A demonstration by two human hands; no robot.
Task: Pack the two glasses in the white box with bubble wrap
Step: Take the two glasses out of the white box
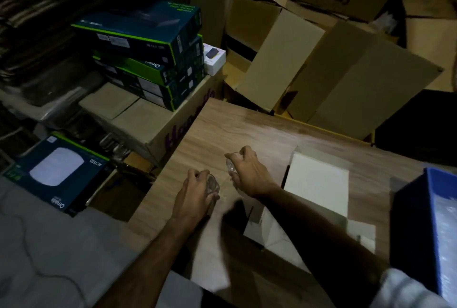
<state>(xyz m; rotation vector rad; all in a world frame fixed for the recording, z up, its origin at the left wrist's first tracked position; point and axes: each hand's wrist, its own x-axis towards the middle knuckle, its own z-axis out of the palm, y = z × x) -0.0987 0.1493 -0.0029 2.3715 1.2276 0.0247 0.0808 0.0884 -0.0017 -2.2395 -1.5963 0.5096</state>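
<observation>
Two clear glasses stand on the wooden table (247, 129), left of the open white box (319, 181). My left hand (195, 196) grips the nearer glass (213, 185) from the left side. My right hand (249, 171) curls round the farther glass (231, 168), which shows only at its left edge under my fingers. The white box lies with its flaps spread out, one flap (272, 236) toward me. Bubble wrap (447, 241) fills a blue bin (410, 228) at the table's right end.
Stacked dark green product boxes (148, 55) sit on a carton to the left. Another such box (59, 171) lies lower left. Open brown cartons (309, 67) crowd the space behind the table. The room is dim.
</observation>
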